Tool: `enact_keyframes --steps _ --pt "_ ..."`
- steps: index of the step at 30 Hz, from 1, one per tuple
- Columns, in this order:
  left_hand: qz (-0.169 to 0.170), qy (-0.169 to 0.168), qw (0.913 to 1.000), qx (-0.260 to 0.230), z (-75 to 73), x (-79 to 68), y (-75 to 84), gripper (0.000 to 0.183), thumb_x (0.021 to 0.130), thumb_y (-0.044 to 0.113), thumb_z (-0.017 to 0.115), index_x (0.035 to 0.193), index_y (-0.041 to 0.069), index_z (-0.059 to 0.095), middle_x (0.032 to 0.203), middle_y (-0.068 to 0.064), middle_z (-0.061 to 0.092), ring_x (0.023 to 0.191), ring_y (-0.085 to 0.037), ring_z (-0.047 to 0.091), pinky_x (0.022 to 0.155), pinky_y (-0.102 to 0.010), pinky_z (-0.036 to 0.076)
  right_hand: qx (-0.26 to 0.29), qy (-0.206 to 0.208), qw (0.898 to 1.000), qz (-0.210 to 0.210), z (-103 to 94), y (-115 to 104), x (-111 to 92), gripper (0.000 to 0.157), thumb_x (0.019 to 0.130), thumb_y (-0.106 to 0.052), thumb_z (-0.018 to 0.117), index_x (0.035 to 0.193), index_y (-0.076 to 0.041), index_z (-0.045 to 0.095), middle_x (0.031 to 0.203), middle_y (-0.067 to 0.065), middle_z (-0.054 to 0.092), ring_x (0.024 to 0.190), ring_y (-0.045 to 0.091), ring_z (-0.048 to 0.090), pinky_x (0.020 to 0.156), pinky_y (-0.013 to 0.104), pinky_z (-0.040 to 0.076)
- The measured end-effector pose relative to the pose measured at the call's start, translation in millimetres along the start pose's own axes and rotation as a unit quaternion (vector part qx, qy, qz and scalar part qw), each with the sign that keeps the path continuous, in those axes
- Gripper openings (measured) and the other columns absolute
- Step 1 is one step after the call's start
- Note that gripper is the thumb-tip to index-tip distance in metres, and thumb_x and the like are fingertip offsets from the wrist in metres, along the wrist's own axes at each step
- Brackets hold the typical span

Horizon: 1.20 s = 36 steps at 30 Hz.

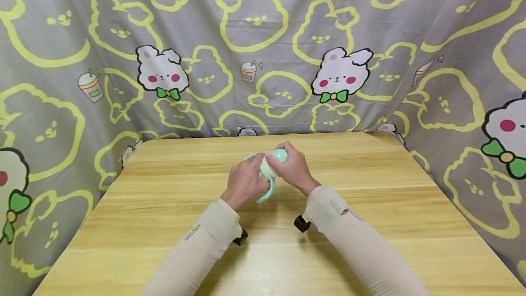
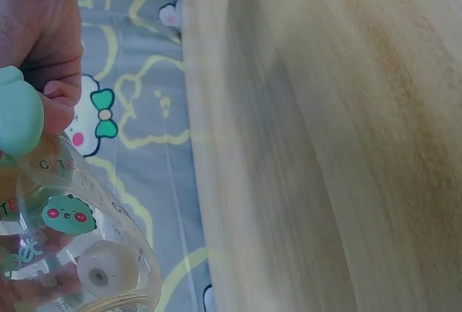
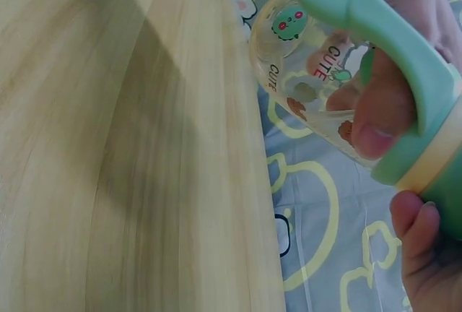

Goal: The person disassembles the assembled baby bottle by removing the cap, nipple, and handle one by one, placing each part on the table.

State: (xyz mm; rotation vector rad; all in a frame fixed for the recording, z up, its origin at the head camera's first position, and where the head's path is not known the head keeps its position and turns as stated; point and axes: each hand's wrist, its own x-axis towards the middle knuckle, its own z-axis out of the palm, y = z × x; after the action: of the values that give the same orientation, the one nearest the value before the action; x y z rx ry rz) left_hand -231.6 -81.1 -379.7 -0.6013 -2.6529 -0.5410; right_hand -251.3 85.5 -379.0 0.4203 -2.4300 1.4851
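Note:
A clear sippy bottle (image 2: 68,214) with printed cartoon faces and the word CUTE is held tilted above the table between both hands. It has mint handles (image 3: 411,59), a pale yellow ring (image 3: 438,154) and a mint cap (image 1: 281,155). My left hand (image 1: 246,179) grips the bottle at its handle and body. On the cap end, my right hand (image 1: 293,168) curls round the mint top, thumb lying near the yellow ring. A white round weight (image 2: 107,269) shows inside the clear body. Part of the cap is hidden by the right hand.
Beneath the hands spreads a wood-grain table (image 1: 164,223). Grey curtains (image 1: 279,26) with yellow outlines and rabbit prints hang behind it and on both sides. Black wrist devices (image 1: 302,224) hang under both beige sleeves (image 1: 349,227).

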Motion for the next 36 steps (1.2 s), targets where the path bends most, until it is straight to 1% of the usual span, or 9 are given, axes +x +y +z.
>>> enact_keyframes --steps 4,8,14,18,27,36 --pt "-0.008 -0.003 0.9999 -0.007 -1.1 -1.1 -1.4 0.054 0.069 0.028 0.077 0.117 0.015 0.057 0.079 0.003 0.058 0.062 -0.014 0.05 0.05 -0.035 0.041 0.008 -0.012 1.0 0.0 1.4 -1.4 0.7 0.033 0.088 -0.037 0.064 0.103 -0.009 0.056 0.076 0.008 0.06 0.059 0.02 0.056 0.05 0.032 0.048" --pt "-0.012 -0.002 0.9999 -0.002 -1.5 -2.0 -3.6 0.054 0.069 0.029 0.076 0.117 0.016 0.057 0.078 0.004 0.057 0.061 -0.013 0.049 0.049 -0.033 0.04 0.014 -0.026 1.0 0.003 3.2 -2.7 1.3 0.034 0.09 -0.037 0.064 0.106 -0.008 0.055 0.078 0.009 0.06 0.06 0.02 0.056 0.051 0.032 0.048" --pt "-0.001 0.006 0.9999 -0.011 -2.2 -2.2 -3.3 0.052 0.069 0.029 0.075 0.116 0.014 0.057 0.075 0.004 0.056 0.059 -0.013 0.049 0.049 -0.032 0.04 0.011 -0.014 1.0 0.002 2.2 -3.9 0.6 0.031 0.09 -0.034 0.064 0.105 -0.008 0.056 0.077 0.01 0.059 0.06 0.021 0.056 0.05 0.033 0.048" --pt "0.0 0.009 0.9998 -0.015 -2.9 -2.5 -2.1 0.053 0.068 0.028 0.075 0.116 0.013 0.058 0.074 0.004 0.056 0.059 -0.014 0.05 0.049 -0.032 0.04 0.014 -0.016 1.0 -0.002 0.8 -4.5 0.5 0.031 0.09 -0.033 0.064 0.105 -0.008 0.055 0.078 0.011 0.06 0.061 0.02 0.056 0.05 0.033 0.048" --pt "0.001 0.006 0.9998 -0.017 -3.5 -0.9 -0.3 0.053 0.068 0.028 0.076 0.116 0.013 0.058 0.074 0.005 0.055 0.058 -0.014 0.049 0.05 -0.032 0.04 0.015 -0.011 1.0 0.005 -0.7 -3.9 0.8 0.029 0.09 -0.032 0.064 0.105 -0.008 0.055 0.081 0.012 0.061 0.063 0.021 0.057 0.052 0.032 0.049" --pt "-0.01 -0.007 0.9996 -0.027 -4.4 0.5 2.7 0.052 0.069 0.027 0.076 0.116 0.014 0.058 0.072 0.005 0.054 0.058 -0.015 0.049 0.051 -0.034 0.04 0.015 -0.011 1.0 0.006 -2.9 -5.2 0.4 0.03 0.09 -0.032 0.063 0.105 -0.008 0.055 0.08 0.012 0.06 0.062 0.021 0.055 0.052 0.032 0.047"
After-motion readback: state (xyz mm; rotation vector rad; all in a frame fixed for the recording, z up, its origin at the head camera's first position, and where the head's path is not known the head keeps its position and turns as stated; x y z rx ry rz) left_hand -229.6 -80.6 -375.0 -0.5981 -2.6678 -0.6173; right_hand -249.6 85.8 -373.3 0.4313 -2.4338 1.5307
